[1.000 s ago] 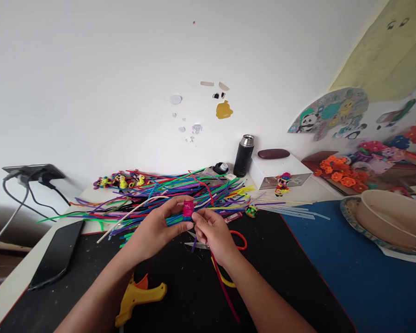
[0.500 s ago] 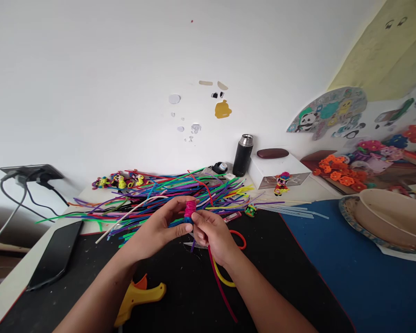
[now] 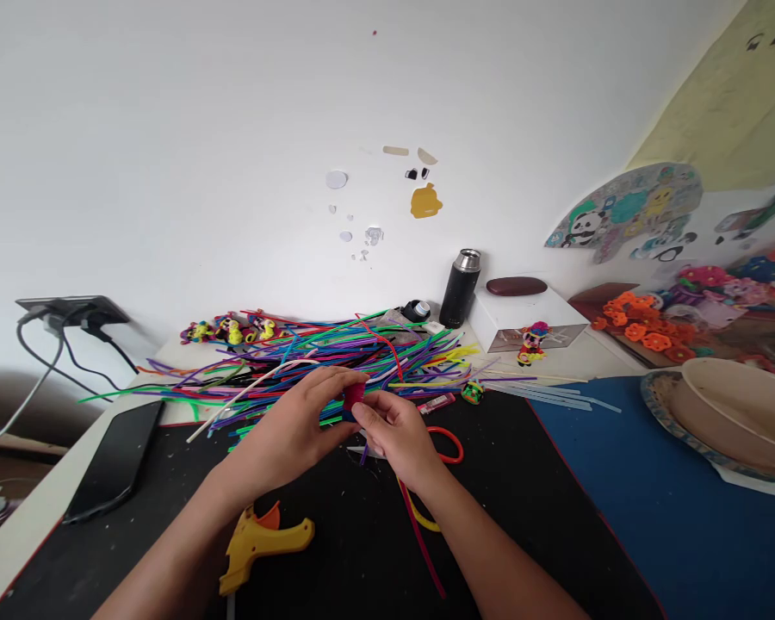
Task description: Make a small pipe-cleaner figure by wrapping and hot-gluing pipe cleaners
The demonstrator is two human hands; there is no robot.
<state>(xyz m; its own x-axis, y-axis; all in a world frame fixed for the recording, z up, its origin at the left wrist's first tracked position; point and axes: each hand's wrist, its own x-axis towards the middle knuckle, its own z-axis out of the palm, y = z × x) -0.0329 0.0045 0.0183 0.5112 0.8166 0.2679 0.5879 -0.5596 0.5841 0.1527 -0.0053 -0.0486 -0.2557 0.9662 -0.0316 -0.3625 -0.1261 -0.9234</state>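
Between my two hands is a small coil of magenta pipe cleaner point(image 3: 354, 396), with a bit of blue at its lower end. My left hand point(image 3: 300, 422) curls round it from the left, fingers behind and thumb below. From the right, my right hand point(image 3: 393, 430) pinches it between thumb and fingers. A loose magenta pipe cleaner tail point(image 3: 424, 547) hangs down below my right hand. Scissors with orange handles point(image 3: 452, 445) lie under my right hand, partly hidden. Nearer me, a yellow glue gun point(image 3: 264, 541) rests on the black mat point(image 3: 355, 560).
A heap of coloured pipe cleaners point(image 3: 277, 362) spreads behind my hands. A phone point(image 3: 117, 461) lies at the left. Further back stand a black flask point(image 3: 460, 291), a white box point(image 3: 523, 308) and a small pipe-cleaner figure point(image 3: 533, 344). A bowl point(image 3: 736, 409) sits at the right.
The view has shifted slightly left, so things appear further right. My left hand has turned, and its fingers and my right thumb now cover more of the coil.
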